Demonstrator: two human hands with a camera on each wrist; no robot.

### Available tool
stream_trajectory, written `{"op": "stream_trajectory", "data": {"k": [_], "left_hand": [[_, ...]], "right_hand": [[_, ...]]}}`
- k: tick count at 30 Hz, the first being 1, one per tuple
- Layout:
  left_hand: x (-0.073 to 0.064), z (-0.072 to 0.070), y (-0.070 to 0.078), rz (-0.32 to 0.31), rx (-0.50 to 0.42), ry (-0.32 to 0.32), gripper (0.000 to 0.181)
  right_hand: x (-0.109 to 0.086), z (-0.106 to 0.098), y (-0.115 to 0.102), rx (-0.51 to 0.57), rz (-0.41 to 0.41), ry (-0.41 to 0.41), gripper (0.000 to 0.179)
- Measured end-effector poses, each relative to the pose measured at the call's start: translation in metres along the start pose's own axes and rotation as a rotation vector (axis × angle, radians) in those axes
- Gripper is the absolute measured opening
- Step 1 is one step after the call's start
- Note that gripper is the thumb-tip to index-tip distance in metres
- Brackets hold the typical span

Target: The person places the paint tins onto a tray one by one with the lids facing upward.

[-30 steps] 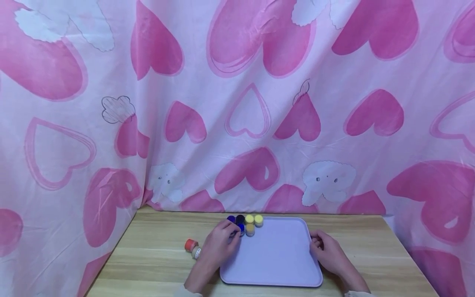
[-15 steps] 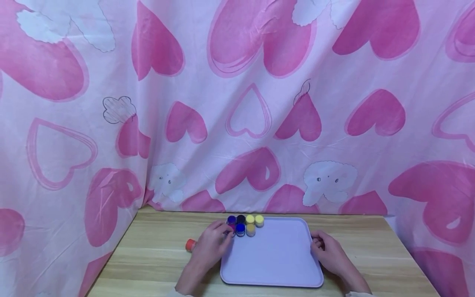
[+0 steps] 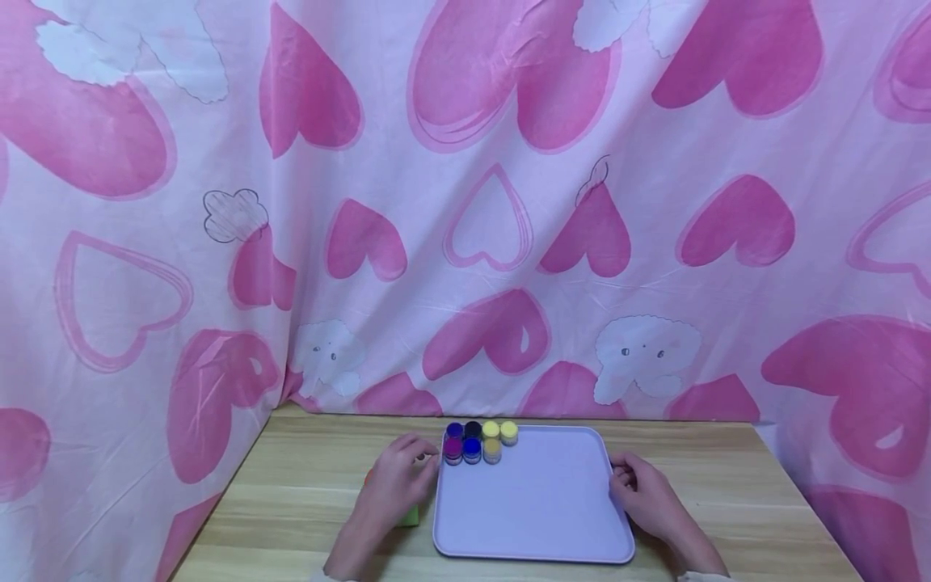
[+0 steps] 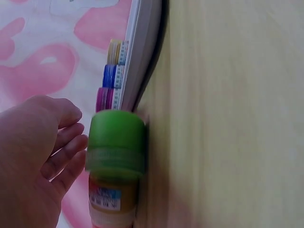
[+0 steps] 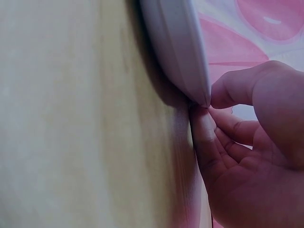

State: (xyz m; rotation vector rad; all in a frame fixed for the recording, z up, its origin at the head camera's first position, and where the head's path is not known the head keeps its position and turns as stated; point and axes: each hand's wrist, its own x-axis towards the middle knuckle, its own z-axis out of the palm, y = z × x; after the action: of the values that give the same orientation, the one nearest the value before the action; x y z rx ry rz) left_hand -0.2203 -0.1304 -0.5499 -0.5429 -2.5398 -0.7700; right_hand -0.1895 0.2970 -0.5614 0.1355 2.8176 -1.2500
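My left hand (image 3: 393,477) hangs just left of the tray with relaxed fingers and nothing between them. Beneath and beside it stand a green paint jar (image 4: 116,137) and a labelled paint jar (image 4: 107,199), both mostly covered by the hand in the head view. On the lilac tray (image 3: 534,505), a magenta-lidded jar (image 3: 453,449) sits at the left rim, beside a blue-lidded jar (image 3: 472,449) and an ochre-lidded jar (image 3: 492,449). My right hand (image 3: 647,493) pinches the tray's right edge between thumb and index finger, as the right wrist view shows.
Behind the front row, a purple-lidded jar (image 3: 454,431), a black-lidded jar (image 3: 473,430) and two yellow-lidded jars (image 3: 499,431) line the tray's far rim. The wooden table (image 3: 291,493) ends at a pink heart-patterned curtain (image 3: 494,339) at the back and left.
My left hand has let go of the magenta-lidded jar in the tray's front row and drawn back left, over the jars on the table. The right hand stays on the tray edge.
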Motion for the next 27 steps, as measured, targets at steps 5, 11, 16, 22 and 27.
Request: {"op": "stream_trajectory", "data": {"k": [5,11,16,22,27], "left_hand": [[-0.005,-0.004,-0.007,-0.029,-0.009,-0.02,0.012],[-0.012,-0.009,-0.015,-0.038,-0.003,-0.007,0.013],[-0.017,-0.014,-0.021,-0.066,0.0,0.01,0.012],[-0.021,-0.02,-0.028,-0.107,-0.063,-0.001,0.011],[-0.025,-0.024,-0.032,-0.169,-0.076,-0.041,0.01]], "right_hand": [[0.0,0.0,-0.001,-0.006,0.008,0.005,0.033],[0.001,0.001,0.0,-0.006,0.012,0.0,0.033],[0.001,0.0,0.0,-0.005,0.013,0.0,0.034],[0.0,0.0,-0.001,-0.006,0.023,-0.003,0.035],[0.0,0.0,-0.001,-0.006,0.019,-0.003,0.036]]}}
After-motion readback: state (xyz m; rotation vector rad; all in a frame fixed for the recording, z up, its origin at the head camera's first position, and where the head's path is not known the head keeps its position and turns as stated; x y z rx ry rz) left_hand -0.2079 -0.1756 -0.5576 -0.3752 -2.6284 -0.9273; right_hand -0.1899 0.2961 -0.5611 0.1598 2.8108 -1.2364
